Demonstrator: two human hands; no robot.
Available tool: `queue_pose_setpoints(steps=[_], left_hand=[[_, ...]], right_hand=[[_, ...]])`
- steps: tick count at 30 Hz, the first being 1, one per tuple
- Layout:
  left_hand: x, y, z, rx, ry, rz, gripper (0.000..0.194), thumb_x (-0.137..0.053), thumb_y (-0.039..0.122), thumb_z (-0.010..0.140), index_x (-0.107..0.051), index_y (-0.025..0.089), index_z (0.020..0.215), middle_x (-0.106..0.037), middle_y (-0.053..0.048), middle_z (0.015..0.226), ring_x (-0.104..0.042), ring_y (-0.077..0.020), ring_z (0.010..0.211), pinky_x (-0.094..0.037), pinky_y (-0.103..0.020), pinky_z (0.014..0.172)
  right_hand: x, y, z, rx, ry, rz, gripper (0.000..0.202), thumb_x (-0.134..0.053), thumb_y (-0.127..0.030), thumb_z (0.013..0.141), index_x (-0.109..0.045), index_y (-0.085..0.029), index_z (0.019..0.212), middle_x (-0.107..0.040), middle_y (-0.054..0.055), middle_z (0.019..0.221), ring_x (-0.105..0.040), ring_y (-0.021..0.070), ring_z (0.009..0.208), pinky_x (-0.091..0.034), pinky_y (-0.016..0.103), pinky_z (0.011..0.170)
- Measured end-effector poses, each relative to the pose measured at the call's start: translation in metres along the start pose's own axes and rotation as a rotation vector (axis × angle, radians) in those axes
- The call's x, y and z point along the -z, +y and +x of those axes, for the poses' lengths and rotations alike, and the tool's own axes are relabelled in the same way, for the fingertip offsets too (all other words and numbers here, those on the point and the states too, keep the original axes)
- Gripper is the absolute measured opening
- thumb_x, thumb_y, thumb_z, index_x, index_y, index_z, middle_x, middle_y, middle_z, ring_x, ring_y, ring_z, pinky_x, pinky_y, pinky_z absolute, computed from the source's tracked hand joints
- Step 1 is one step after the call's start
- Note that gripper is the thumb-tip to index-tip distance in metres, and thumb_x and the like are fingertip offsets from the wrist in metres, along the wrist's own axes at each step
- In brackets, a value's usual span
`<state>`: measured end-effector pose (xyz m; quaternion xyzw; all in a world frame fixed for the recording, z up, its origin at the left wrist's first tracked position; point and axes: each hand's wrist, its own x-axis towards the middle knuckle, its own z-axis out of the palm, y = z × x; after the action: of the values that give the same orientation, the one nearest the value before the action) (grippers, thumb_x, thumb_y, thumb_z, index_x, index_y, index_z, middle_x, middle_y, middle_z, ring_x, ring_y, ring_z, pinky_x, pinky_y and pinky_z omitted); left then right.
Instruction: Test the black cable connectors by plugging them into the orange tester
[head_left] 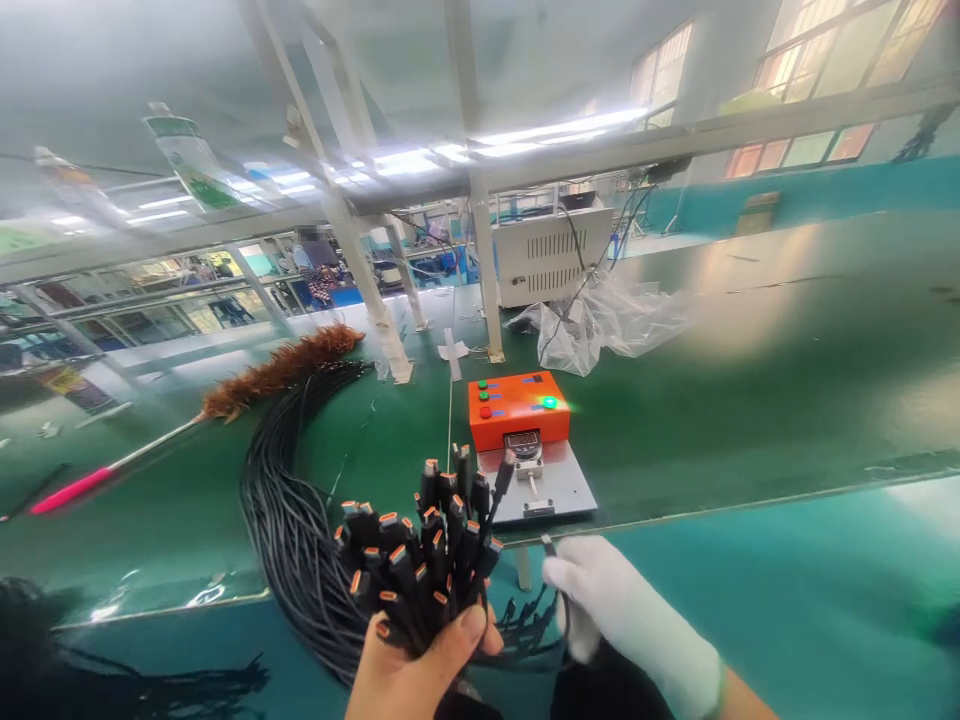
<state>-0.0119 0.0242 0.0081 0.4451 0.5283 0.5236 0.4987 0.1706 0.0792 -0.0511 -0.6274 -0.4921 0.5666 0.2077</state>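
Observation:
My left hand (427,655), bare, is wrapped round a thick bundle of black USB cables (300,520). Their plugs point up, many with orange inside the metal ends. The cables trail back over the table edge onto the green top. In a white glove, my right hand (600,595) pinches a single black USB cable (551,548) just below its plug, to the right of the bundle. Beyond both hands stands an orange test box (517,410) with a lit green light. A small digital gauge (523,442) and a metal fixture (536,490) sit on the plate before it.
A brown feather duster (281,372) with a pink handle lies at the left. Clear plastic bags (600,325) lie by a beige metal cabinet (555,255) at the back. White shelf posts (484,260) rise from the green table (712,400). More cables hang below the table edge.

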Motion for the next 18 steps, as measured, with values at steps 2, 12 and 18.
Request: queue_pose_setpoints(steps=[2, 12, 18], left_hand=[[-0.002, -0.001, -0.001, -0.007, -0.002, -0.098, 0.023, -0.079, 0.037, 0.064, -0.075, 0.020, 0.081, -0.069, -0.001, 0.063, -0.062, -0.0178, 0.055, -0.048, -0.030, 0.062], [-0.013, -0.014, -0.001, -0.062, 0.128, 0.151, 0.020, -0.076, 0.037, 0.061, -0.072, 0.020, 0.070, -0.070, -0.003, 0.066, -0.065, -0.0278, 0.074, -0.051, -0.033, 0.069], [-0.008, -0.007, -0.001, -0.243, 0.254, 0.246, 0.025, -0.065, 0.037, 0.076, -0.066, 0.022, 0.056, -0.065, 0.000, 0.058, -0.061, -0.0194, 0.065, -0.046, -0.024, 0.067]], right_hand=[[0.013, -0.001, -0.015, -0.063, 0.215, -0.423, 0.023, -0.044, -0.033, 0.083, -0.052, -0.021, 0.065, -0.064, 0.009, 0.057, -0.064, 0.0268, 0.055, -0.048, 0.040, 0.056], [-0.021, -0.040, -0.050, 0.663, -0.064, 0.390, 0.041, -0.061, -0.021, 0.073, -0.060, -0.020, 0.114, -0.062, 0.000, 0.076, -0.057, 0.0163, 0.072, -0.048, 0.028, 0.072], [-0.012, -0.031, -0.042, 0.398, 0.039, 0.552, 0.032, -0.050, -0.033, 0.083, -0.052, -0.016, 0.111, -0.058, -0.004, 0.059, -0.054, 0.0123, 0.048, -0.045, 0.024, 0.050]])
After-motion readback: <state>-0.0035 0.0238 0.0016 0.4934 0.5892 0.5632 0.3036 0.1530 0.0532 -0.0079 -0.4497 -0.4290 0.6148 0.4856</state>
